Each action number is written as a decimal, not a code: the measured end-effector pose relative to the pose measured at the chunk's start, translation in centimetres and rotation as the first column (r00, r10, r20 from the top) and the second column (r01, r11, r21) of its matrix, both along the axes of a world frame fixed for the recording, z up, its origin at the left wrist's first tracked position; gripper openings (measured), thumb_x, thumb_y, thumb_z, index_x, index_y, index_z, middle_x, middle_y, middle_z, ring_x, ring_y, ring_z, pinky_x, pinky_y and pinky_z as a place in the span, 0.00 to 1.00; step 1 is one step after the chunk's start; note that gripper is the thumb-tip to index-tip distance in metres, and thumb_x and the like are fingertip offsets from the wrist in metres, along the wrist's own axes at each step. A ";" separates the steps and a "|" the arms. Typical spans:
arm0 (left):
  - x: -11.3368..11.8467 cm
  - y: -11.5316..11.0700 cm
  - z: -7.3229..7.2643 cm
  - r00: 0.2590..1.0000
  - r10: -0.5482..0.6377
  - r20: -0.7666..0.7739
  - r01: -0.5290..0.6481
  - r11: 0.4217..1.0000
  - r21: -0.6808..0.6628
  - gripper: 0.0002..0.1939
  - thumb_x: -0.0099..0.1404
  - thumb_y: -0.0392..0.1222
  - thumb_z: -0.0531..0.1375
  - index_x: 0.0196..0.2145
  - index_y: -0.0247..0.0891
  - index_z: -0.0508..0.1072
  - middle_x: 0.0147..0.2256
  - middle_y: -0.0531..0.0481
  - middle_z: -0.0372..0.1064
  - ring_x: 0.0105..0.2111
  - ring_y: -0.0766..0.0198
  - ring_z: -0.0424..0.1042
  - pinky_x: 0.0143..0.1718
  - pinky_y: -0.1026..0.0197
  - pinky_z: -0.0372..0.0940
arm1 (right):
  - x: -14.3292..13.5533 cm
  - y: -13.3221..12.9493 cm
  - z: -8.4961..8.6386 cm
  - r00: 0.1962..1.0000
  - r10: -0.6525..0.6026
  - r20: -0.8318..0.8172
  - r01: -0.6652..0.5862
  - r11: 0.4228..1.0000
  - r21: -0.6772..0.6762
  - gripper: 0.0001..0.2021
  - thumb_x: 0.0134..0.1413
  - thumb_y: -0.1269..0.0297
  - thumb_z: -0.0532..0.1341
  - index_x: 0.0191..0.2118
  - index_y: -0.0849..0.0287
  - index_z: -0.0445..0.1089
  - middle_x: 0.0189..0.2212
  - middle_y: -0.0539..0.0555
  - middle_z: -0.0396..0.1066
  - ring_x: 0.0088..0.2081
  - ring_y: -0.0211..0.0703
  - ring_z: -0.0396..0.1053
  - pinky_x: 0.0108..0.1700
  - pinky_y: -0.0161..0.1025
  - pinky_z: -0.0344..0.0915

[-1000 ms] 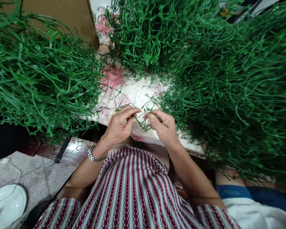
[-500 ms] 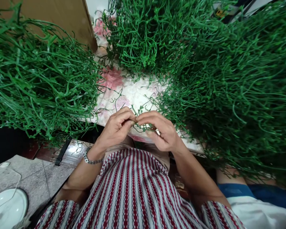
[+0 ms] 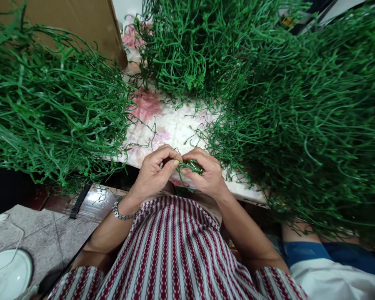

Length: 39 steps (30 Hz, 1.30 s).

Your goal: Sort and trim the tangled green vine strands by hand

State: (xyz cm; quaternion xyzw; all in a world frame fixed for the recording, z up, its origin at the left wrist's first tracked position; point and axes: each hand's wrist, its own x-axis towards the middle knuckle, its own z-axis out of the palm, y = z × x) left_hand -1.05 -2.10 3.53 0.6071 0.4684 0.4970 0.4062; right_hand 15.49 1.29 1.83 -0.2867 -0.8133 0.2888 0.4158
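Observation:
Close together in front of my lap, both hands work on a thin green plastic-looking plant stem (image 3: 192, 166). My left hand (image 3: 154, 171) pinches its left end between thumb and forefinger. My right hand (image 3: 208, 175) has thumb and fingers closed around the branching part, and some strands show between them. One thin strand hangs below the fingertips. The exact point where the fingers meet the stem is partly hidden. Under and beyond the hands lies a floral cloth (image 3: 178, 125) on the table, with a few loose strands on it.
Tangled heaps of similar green stems lie left (image 3: 59, 104), at the back (image 3: 187, 50) and right (image 3: 315, 112). A cardboard box (image 3: 81, 29) stands behind the left heap. A white round object (image 3: 9, 271) is at lower left. Another person's leg (image 3: 303, 232) is at lower right.
My right hand has moved slightly left and its fingers have closed in around the stem. The strands are now gathered between the hands, and one hangs down.

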 end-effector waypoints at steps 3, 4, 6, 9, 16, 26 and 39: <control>-0.5 -0.3 0.6 0.930 0.037 -0.366 0.037 0.981 0.193 0.07 0.61 0.35 0.54 0.31 0.37 0.72 0.29 0.49 0.69 0.31 0.64 0.64 0.36 0.61 0.57 | 0.3 0.0 0.7 0.998 0.018 0.052 -0.019 1.000 0.015 0.05 0.56 0.65 0.58 0.35 0.60 0.66 0.31 0.54 0.65 0.35 0.39 0.65 0.38 0.38 0.62; -0.6 -0.3 0.9 0.891 0.053 -0.450 0.065 0.968 0.242 0.06 0.61 0.35 0.54 0.31 0.37 0.72 0.29 0.49 0.70 0.32 0.63 0.64 0.37 0.60 0.57 | 0.4 0.1 0.9 0.997 0.034 0.068 -0.035 0.999 0.010 0.05 0.56 0.64 0.57 0.35 0.60 0.66 0.31 0.54 0.65 0.36 0.39 0.65 0.38 0.38 0.62; -0.7 -0.3 1.2 0.867 0.048 -0.496 0.114 0.950 0.291 0.06 0.61 0.35 0.55 0.32 0.37 0.72 0.30 0.49 0.71 0.33 0.62 0.64 0.40 0.58 0.57 | 0.6 0.2 1.3 0.991 0.093 0.091 -0.092 0.996 -0.012 0.07 0.58 0.63 0.55 0.34 0.60 0.64 0.31 0.55 0.64 0.35 0.40 0.64 0.38 0.38 0.62; -0.4 -0.3 1.3 0.935 -0.052 -0.350 0.138 0.965 0.225 0.05 0.62 0.36 0.54 0.30 0.36 0.69 0.28 0.50 0.68 0.32 0.64 0.64 0.36 0.61 0.59 | 0.8 0.4 1.6 0.976 0.182 0.116 -0.178 0.983 -0.046 0.11 0.60 0.59 0.51 0.31 0.60 0.61 0.26 0.52 0.62 0.30 0.38 0.61 0.35 0.37 0.59; -0.1 -0.4 1.1 0.970 -0.180 -0.161 0.178 0.984 -0.031 0.05 0.62 0.37 0.53 0.28 0.36 0.63 0.23 0.55 0.57 0.24 0.70 0.58 0.26 0.67 0.54 | 0.9 0.4 1.3 0.954 0.215 0.209 -0.208 0.977 -0.055 0.15 0.62 0.55 0.48 0.29 0.59 0.57 0.23 0.48 0.55 0.26 0.34 0.55 0.30 0.33 0.53; -1.2 -0.7 1.1 0.842 -0.433 -0.322 0.422 0.900 -0.108 0.13 0.62 0.35 0.52 0.19 0.35 0.61 0.18 0.58 0.50 0.20 0.73 0.52 0.22 0.67 0.48 | 2.3 -0.3 1.9 0.828 0.396 0.396 -0.354 0.918 -0.177 0.18 0.62 0.53 0.46 0.26 0.59 0.56 0.19 0.45 0.53 0.21 0.31 0.51 0.25 0.31 0.48; -2.7 -2.5 3.6 0.808 -0.495 -0.320 0.530 0.848 0.026 0.14 0.61 0.30 0.52 0.19 0.36 0.59 0.16 0.57 0.49 0.18 0.72 0.50 0.21 0.66 0.47 | 6.4 -2.4 4.8 0.766 0.399 0.504 -0.382 0.913 -0.142 0.19 0.66 0.58 0.40 0.28 0.59 0.59 0.17 0.46 0.56 0.18 0.32 0.54 0.24 0.32 0.52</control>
